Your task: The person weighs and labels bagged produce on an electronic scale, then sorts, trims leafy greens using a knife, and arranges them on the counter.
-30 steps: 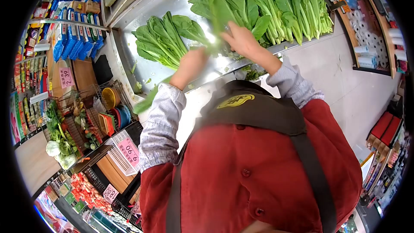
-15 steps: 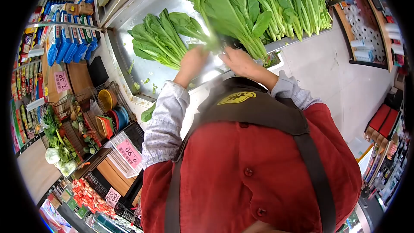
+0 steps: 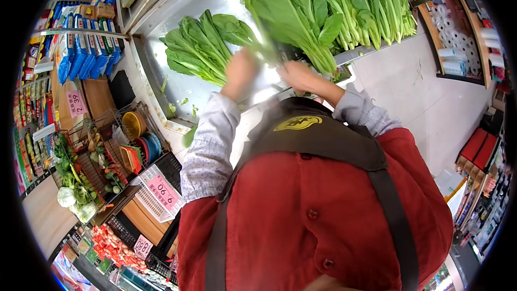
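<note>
My right hand [image 3: 300, 76] is closed at the lower end of a leafy green [image 3: 258, 24], whose stalk is blurred. My left hand [image 3: 240, 73] is close beside that stalk, over the metal tray [image 3: 177, 116]; motion smears its fingers, so its grip does not show. A bunch of leafy greens [image 3: 196, 51] lies in the tray, just left of my left hand. Beyond my right hand, more leafy greens [image 3: 350, 11] are lined up with their stalk ends toward me.
Leaf scraps [image 3: 171, 106] litter the tray, and a blurred leaf [image 3: 189, 136] shows beside my left sleeve. Wire baskets with vegetables [image 3: 81, 175] and a white basket with a price card [image 3: 156, 196] stand at left. Shelves of paper rolls [image 3: 456, 37] are at right.
My left hand has shifted slightly up and stays blurred. My right hand has moved a little to the right. The leaf beside my left sleeve is now more blurred.
</note>
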`<action>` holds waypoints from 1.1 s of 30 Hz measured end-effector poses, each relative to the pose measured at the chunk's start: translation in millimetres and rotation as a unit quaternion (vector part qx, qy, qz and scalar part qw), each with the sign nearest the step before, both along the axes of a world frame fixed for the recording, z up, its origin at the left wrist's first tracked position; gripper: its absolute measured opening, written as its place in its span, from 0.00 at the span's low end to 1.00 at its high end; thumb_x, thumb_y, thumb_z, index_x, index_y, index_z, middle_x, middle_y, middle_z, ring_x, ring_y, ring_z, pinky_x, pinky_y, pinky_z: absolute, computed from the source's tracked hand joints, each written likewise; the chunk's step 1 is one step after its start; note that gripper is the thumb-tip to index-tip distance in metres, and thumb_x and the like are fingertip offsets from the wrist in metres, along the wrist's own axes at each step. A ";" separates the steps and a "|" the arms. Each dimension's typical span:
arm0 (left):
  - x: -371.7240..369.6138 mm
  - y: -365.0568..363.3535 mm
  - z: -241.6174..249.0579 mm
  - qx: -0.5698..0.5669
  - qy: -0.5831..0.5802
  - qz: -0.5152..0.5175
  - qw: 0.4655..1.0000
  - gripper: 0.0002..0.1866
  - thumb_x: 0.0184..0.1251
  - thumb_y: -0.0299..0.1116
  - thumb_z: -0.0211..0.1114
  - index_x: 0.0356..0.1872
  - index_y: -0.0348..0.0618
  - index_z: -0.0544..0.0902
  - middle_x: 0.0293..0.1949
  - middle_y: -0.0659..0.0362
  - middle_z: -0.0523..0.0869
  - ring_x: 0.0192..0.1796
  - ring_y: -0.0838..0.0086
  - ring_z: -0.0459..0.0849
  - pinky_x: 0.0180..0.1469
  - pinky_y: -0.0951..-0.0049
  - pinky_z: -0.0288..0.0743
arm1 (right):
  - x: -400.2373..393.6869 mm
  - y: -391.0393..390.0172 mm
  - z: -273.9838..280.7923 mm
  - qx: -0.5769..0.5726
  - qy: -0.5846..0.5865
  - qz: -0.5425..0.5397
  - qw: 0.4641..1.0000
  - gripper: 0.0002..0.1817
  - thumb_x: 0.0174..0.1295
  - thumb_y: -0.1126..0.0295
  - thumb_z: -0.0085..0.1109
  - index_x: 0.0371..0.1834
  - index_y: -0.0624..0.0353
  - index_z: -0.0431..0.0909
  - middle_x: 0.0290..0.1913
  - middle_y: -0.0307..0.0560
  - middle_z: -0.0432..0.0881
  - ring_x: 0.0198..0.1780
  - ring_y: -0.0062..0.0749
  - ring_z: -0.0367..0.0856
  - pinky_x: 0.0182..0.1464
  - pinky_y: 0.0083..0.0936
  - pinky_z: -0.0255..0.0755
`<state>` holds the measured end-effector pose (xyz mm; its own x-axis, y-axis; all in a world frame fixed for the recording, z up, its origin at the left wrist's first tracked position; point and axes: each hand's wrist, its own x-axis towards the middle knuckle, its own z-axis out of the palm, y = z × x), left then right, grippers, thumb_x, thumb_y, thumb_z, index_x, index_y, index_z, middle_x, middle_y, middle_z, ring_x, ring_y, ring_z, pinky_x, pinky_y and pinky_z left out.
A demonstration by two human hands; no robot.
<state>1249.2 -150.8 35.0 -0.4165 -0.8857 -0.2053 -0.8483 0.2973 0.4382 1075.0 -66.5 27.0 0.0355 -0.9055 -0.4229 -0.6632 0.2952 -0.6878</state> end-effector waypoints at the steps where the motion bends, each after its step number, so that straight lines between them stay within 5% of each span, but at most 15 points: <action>1: 4.6 -14.8 11.3 -0.008 0.033 0.044 0.998 0.15 0.67 0.43 0.56 0.47 0.45 0.78 0.33 0.45 0.84 0.39 0.49 0.82 0.40 0.54 0.74 | -8.1 16.3 -1.8 0.021 -0.032 0.029 0.999 0.24 0.69 0.54 0.43 0.38 0.70 0.74 0.28 0.61 0.79 0.29 0.51 0.78 0.34 0.42 0.71; 3: 12.7 -40.9 35.1 -0.017 0.068 0.090 0.994 0.15 0.67 0.43 0.56 0.47 0.45 0.78 0.33 0.45 0.84 0.39 0.49 0.82 0.40 0.53 0.74 | -12.2 24.7 -4.2 0.042 -0.060 0.061 0.995 0.25 0.69 0.54 0.40 0.37 0.72 0.72 0.20 0.55 0.77 0.17 0.42 0.78 0.23 0.37 0.72; 7: 36.1 -55.0 39.8 -0.096 -0.086 -0.095 0.987 0.12 0.64 0.40 0.60 0.46 0.50 0.80 0.32 0.51 0.84 0.38 0.55 0.83 0.42 0.54 0.73 | -13.6 10.4 21.4 0.002 -0.106 -0.049 0.993 0.21 0.69 0.56 0.45 0.33 0.67 0.69 0.18 0.46 0.72 0.13 0.31 0.72 0.16 0.29 0.67; 10: 43.7 -54.8 24.7 -0.215 -0.248 -0.258 0.909 0.12 0.58 0.32 0.61 0.42 0.63 0.84 0.35 0.64 0.81 0.44 0.68 0.80 0.57 0.56 0.66 | -24.4 5.5 23.2 0.037 -0.123 -0.059 0.990 0.20 0.69 0.55 0.46 0.31 0.65 0.67 0.17 0.41 0.69 0.12 0.27 0.70 0.14 0.27 0.65; 13: 54.7 -50.4 -0.2 -0.238 -0.241 -0.351 0.873 0.15 0.58 0.29 0.58 0.41 0.65 0.86 0.36 0.63 0.80 0.47 0.68 0.78 0.61 0.60 0.65 | -35.4 11.5 15.2 0.059 -0.146 -0.071 0.985 0.19 0.69 0.56 0.47 0.31 0.63 0.67 0.17 0.39 0.68 0.11 0.25 0.69 0.13 0.26 0.64; 19: 80.6 -32.3 -15.1 -0.183 -0.212 -0.345 0.896 0.22 0.59 0.26 0.55 0.51 0.66 0.84 0.38 0.60 0.77 0.52 0.66 0.74 0.68 0.58 0.58 | -35.1 30.4 23.7 0.042 -0.189 -0.085 0.977 0.18 0.70 0.57 0.47 0.29 0.61 0.65 0.16 0.37 0.65 0.10 0.22 0.66 0.10 0.23 0.61; 22: 93.0 -24.0 -28.4 -0.195 -0.198 -0.342 0.897 0.30 0.55 0.22 0.55 0.62 0.57 0.74 0.52 0.54 0.76 0.64 0.58 0.67 0.72 0.52 0.51 | -36.6 36.3 23.2 0.060 -0.197 -0.115 0.972 0.18 0.70 0.58 0.48 0.29 0.61 0.65 0.15 0.36 0.65 0.09 0.20 0.64 0.10 0.21 0.60; 26: 100.3 -20.1 -38.3 -0.140 -0.101 -0.311 0.935 0.32 0.51 0.19 0.55 0.62 0.48 0.73 0.60 0.48 0.71 0.70 0.50 0.59 0.73 0.48 0.47 | -54.8 42.3 46.5 0.018 -0.207 -0.133 0.969 0.17 0.71 0.59 0.48 0.29 0.59 0.65 0.15 0.35 0.65 0.09 0.18 0.64 0.10 0.19 0.57; 30: 91.1 -16.7 -22.6 -0.135 -0.037 -0.295 0.945 0.34 0.44 0.17 0.57 0.61 0.46 0.75 0.63 0.45 0.69 0.73 0.48 0.54 0.74 0.47 0.44 | -119.3 44.1 60.9 -0.020 -0.099 -0.215 0.971 0.20 0.63 0.54 0.57 0.35 0.64 0.73 0.27 0.51 0.77 0.29 0.38 0.74 0.34 0.35 0.68; 33: 87.4 -15.2 -22.2 -0.144 -0.069 -0.297 0.941 0.36 0.44 0.17 0.57 0.62 0.45 0.73 0.63 0.45 0.68 0.73 0.47 0.54 0.74 0.45 0.42 | -186.1 47.5 59.5 -0.118 -0.013 -0.347 0.930 0.19 0.58 0.55 0.62 0.33 0.63 0.73 0.24 0.51 0.76 0.27 0.39 0.74 0.32 0.35 0.69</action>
